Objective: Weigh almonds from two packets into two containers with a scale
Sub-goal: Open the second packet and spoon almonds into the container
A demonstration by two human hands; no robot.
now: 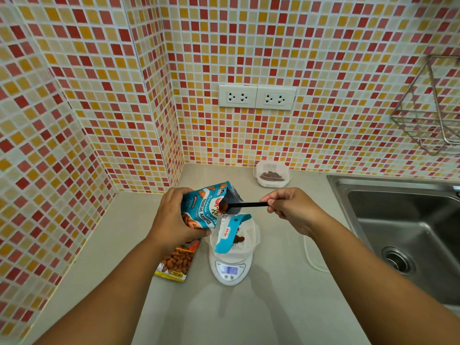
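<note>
1. The left hand [171, 217] grips the blue almond packet [201, 207], tilted over the container [245, 235] on the scale [230, 270].
2. The right hand [291, 207] pinches a black spoon [245, 204] reaching into the packet's mouth.
3. A second container [271, 174] with almonds sits by the table's [273, 307] back edge.

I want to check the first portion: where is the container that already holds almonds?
The filled container stands at the back of the counter against the tiled wall, below the sockets, left of the sink.
</note>
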